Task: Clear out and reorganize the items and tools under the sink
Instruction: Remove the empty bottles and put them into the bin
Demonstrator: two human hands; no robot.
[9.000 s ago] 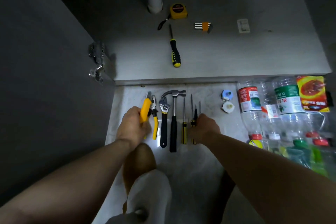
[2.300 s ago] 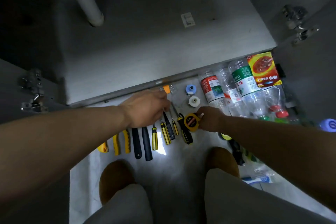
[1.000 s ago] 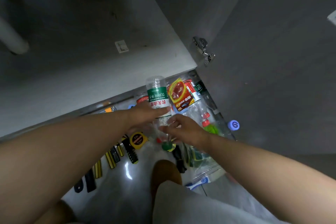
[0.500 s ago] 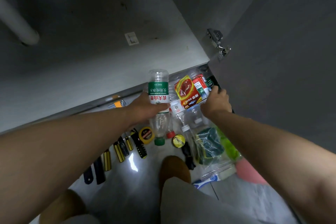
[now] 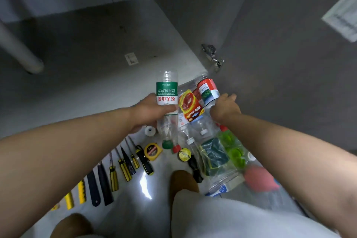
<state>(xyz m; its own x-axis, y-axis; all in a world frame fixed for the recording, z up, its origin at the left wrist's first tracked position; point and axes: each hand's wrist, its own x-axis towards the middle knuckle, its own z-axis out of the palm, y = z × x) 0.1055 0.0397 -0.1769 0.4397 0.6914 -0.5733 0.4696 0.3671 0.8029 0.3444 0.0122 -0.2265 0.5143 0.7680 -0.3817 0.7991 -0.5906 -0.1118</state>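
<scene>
My left hand (image 5: 149, 111) grips a clear plastic bottle with a green and white label (image 5: 166, 91), held upside down with its green cap (image 5: 167, 144) pointing at the floor. My right hand (image 5: 225, 107) holds a second clear bottle with a red label (image 5: 207, 89), lifted off the pile. Between the two bottles lies an orange and yellow food packet (image 5: 190, 105). More clear bottles (image 5: 197, 129) lie on the floor below my hands.
A row of screwdrivers and other tools (image 5: 116, 170) and a yellow tape measure (image 5: 153, 151) lie on the floor at left. A clear bag with green sponges (image 5: 214, 157) sits at right. The cabinet floor (image 5: 87, 54), a white pipe (image 5: 21, 52) and the open door (image 5: 289, 63) surround them.
My right hand has taken hold of the red-label bottle and raised it. My left hand keeps the green-label bottle, slightly higher. The view has shifted a little.
</scene>
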